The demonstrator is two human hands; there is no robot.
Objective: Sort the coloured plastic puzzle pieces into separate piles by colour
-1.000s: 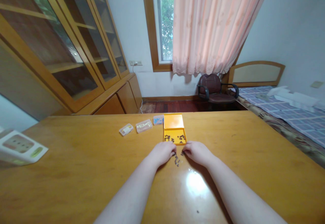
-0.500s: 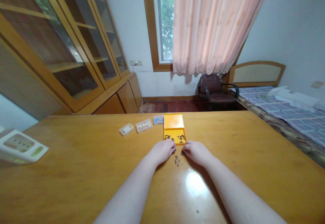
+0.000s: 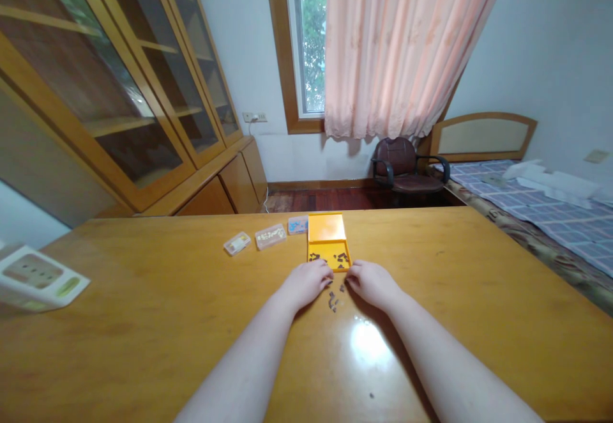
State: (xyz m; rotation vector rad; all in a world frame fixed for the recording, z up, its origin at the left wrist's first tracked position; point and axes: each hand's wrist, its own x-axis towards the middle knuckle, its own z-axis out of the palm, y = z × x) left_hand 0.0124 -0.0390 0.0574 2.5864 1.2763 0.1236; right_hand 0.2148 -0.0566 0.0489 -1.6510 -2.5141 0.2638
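Just below the front edge of a yellow hinged box [image 3: 348,258], my left hand [image 3: 309,280] rests on the table with its fingers closed on a small dark piece [image 3: 330,282]. Across from it, my right hand [image 3: 372,282] is curled by the box's front right corner. Its fingers are bent together, and whether they hold anything is hidden. A loose dark piece [image 3: 341,288] lies beside its fingertips. Between and below the hands are several small dark brown pieces [image 3: 332,301]. More dark pieces [image 3: 341,257] are inside the box, whose lid stands open at the far side.
Left of the yellow box are three clear plastic cases: one with blue bits [image 3: 297,225], one with pale bits [image 3: 271,236], one with whitish and yellow contents [image 3: 237,243]. A white socket block [image 3: 41,276] stands far left. One dark speck [image 3: 371,396] lies near the table's front.
A dark piece that was at my right fingertips now lies on the table, slightly apart from them. My left hand has shifted slightly. The view has moved a little.
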